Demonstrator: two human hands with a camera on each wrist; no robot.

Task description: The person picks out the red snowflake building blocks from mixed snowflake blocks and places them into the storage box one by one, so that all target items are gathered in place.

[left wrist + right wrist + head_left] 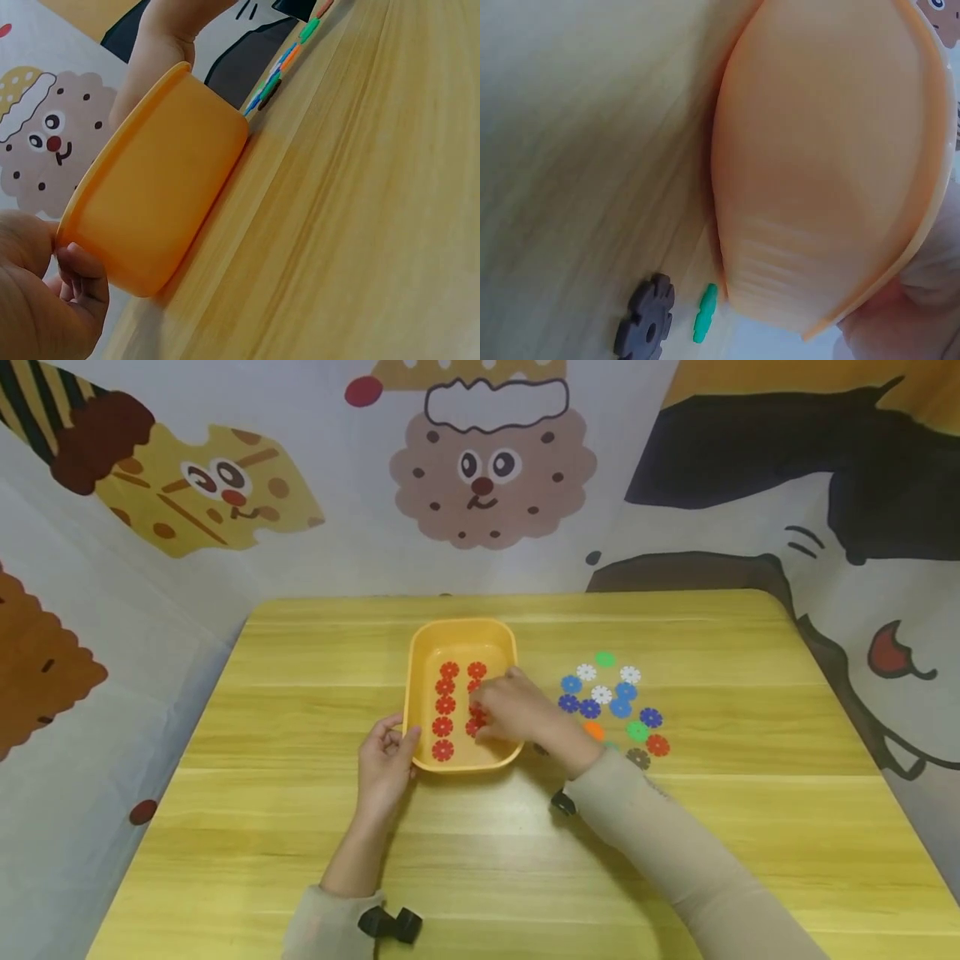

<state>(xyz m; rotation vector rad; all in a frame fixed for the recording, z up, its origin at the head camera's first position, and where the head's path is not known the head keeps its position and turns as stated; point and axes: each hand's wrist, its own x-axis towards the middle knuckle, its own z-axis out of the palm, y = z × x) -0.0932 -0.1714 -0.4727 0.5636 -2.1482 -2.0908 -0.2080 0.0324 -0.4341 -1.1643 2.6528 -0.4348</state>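
A yellow-orange plastic tray (462, 643) stands on the table, with red notched discs inside in two columns. The left column of red discs (444, 704) is in plain sight. My left hand (385, 768) grips the tray's left side near its front corner, thumb at the rim and fingers against the outer wall, as the left wrist view also shows at the tray wall (165, 172). Reaching over the right rim, my right hand (510, 706) has bent fingers down at the right column, partly covering it below its top red disc (476, 670). Whether they pinch a disc I cannot tell.
Right of the tray lie loose notched discs: white (601, 694), blue (590, 708), green (637, 731), orange (593, 730), red (657, 745) and brown (638, 758). In the right wrist view a brown disc (646, 322) lies beside the tray. A cartoon-printed cloth (337, 560) hangs behind the table.
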